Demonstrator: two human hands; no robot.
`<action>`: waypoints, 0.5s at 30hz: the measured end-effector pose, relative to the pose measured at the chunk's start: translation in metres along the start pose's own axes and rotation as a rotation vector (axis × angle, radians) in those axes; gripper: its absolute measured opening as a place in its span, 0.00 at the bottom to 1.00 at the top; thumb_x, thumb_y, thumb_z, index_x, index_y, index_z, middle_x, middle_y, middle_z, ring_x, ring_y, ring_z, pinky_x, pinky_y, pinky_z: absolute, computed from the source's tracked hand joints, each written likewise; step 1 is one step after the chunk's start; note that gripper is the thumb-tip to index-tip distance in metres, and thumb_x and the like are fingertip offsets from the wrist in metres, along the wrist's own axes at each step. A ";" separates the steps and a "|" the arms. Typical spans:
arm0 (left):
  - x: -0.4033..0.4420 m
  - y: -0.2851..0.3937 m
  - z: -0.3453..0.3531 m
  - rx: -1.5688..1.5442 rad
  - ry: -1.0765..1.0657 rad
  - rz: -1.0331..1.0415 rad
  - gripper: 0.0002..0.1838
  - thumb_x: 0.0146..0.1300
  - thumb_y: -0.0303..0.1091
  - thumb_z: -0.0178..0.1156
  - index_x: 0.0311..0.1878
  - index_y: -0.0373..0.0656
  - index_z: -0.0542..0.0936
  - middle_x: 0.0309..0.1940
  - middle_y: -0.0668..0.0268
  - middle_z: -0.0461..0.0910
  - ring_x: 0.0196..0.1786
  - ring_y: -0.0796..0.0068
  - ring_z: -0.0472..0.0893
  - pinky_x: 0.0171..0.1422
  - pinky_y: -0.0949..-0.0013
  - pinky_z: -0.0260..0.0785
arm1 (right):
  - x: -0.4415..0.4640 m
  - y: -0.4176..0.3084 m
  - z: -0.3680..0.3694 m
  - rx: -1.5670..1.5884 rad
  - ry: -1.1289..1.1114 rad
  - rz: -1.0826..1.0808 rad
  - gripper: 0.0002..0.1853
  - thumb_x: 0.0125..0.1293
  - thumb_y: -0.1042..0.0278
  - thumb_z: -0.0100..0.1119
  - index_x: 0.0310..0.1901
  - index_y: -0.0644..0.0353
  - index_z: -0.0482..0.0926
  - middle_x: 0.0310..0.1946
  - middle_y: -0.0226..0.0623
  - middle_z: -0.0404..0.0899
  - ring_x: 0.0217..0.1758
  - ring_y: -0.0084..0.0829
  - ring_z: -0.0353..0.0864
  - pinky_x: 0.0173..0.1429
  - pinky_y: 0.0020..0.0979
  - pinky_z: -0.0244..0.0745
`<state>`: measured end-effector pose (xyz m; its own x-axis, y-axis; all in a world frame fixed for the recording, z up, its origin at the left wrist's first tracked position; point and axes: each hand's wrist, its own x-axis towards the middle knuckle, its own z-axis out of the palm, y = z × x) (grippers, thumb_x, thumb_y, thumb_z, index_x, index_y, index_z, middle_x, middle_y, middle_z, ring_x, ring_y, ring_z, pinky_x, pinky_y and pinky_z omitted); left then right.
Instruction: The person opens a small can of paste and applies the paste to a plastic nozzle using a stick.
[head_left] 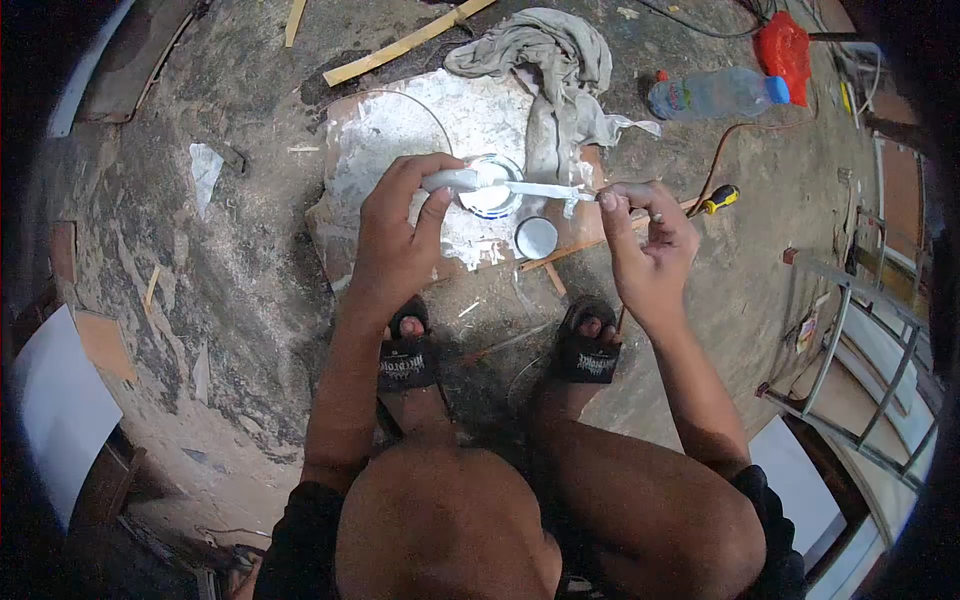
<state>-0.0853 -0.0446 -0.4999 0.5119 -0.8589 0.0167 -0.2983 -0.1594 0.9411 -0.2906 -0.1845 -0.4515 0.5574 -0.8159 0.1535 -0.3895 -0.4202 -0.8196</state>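
Note:
My left hand [400, 215] is closed, thumb and fingers pinching a whitish, rounded piece [452, 180] whose exact kind I cannot make out. My right hand [650, 235] pinches the right end of a thin, white-coated stick [550, 190], and a white blob hangs from it near the fingertips. The stick's left end reaches toward the piece in my left hand; glare hides whether they touch. Beneath both is an open round tin [490, 212] with white stuff inside. A round grey-white lid [536, 238] lies just below the tin.
The tin stands on a white-smeared board [375, 150] on the stained floor. Behind it are a crumpled grey cloth [545, 50], a wooden strip [400, 45] and a plastic bottle [715, 94]. A yellow-black screwdriver [721, 199] and a metal frame [850, 350] are to the right.

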 end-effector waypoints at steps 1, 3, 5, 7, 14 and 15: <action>0.000 -0.002 0.001 -0.016 0.002 0.008 0.13 0.65 0.21 0.58 0.53 0.39 0.80 0.48 0.56 0.82 0.51 0.60 0.83 0.58 0.62 0.73 | 0.001 -0.003 -0.001 -0.010 0.000 -0.025 0.06 0.66 0.72 0.67 0.34 0.65 0.83 0.30 0.38 0.83 0.33 0.25 0.78 0.40 0.28 0.71; -0.001 -0.005 0.003 -0.048 0.008 0.018 0.14 0.64 0.20 0.59 0.52 0.39 0.81 0.47 0.57 0.82 0.50 0.61 0.83 0.58 0.63 0.73 | 0.002 -0.006 0.000 -0.020 0.007 -0.056 0.05 0.65 0.72 0.67 0.34 0.65 0.83 0.29 0.37 0.83 0.33 0.25 0.78 0.40 0.28 0.71; -0.002 -0.008 0.005 -0.069 0.027 0.022 0.14 0.63 0.19 0.59 0.51 0.39 0.81 0.47 0.57 0.82 0.50 0.61 0.83 0.58 0.63 0.73 | 0.002 -0.008 0.002 -0.023 0.022 -0.067 0.05 0.64 0.73 0.67 0.34 0.65 0.83 0.29 0.37 0.82 0.32 0.26 0.78 0.40 0.28 0.72; -0.002 -0.011 0.007 -0.082 0.057 0.020 0.14 0.62 0.18 0.59 0.51 0.39 0.81 0.46 0.58 0.83 0.50 0.62 0.83 0.57 0.64 0.73 | 0.002 -0.010 0.001 -0.020 0.044 -0.048 0.04 0.63 0.74 0.67 0.33 0.65 0.83 0.28 0.37 0.82 0.31 0.26 0.78 0.39 0.28 0.71; -0.001 -0.008 0.004 -0.057 0.091 0.054 0.14 0.61 0.19 0.61 0.51 0.40 0.82 0.46 0.58 0.83 0.50 0.62 0.83 0.59 0.64 0.73 | 0.003 -0.006 -0.002 -0.055 0.046 -0.077 0.05 0.61 0.74 0.69 0.32 0.65 0.83 0.26 0.37 0.80 0.30 0.26 0.78 0.37 0.28 0.71; 0.000 -0.006 0.004 -0.030 0.088 0.064 0.15 0.62 0.19 0.61 0.51 0.40 0.82 0.46 0.58 0.83 0.50 0.63 0.83 0.59 0.64 0.73 | 0.003 -0.006 -0.001 -0.077 0.044 -0.079 0.05 0.61 0.74 0.69 0.32 0.65 0.83 0.26 0.37 0.80 0.30 0.27 0.78 0.37 0.28 0.71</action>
<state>-0.0864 -0.0453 -0.5068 0.5622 -0.8203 0.1054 -0.3085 -0.0898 0.9470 -0.2877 -0.1849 -0.4454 0.5562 -0.7952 0.2416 -0.4015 -0.5117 -0.7596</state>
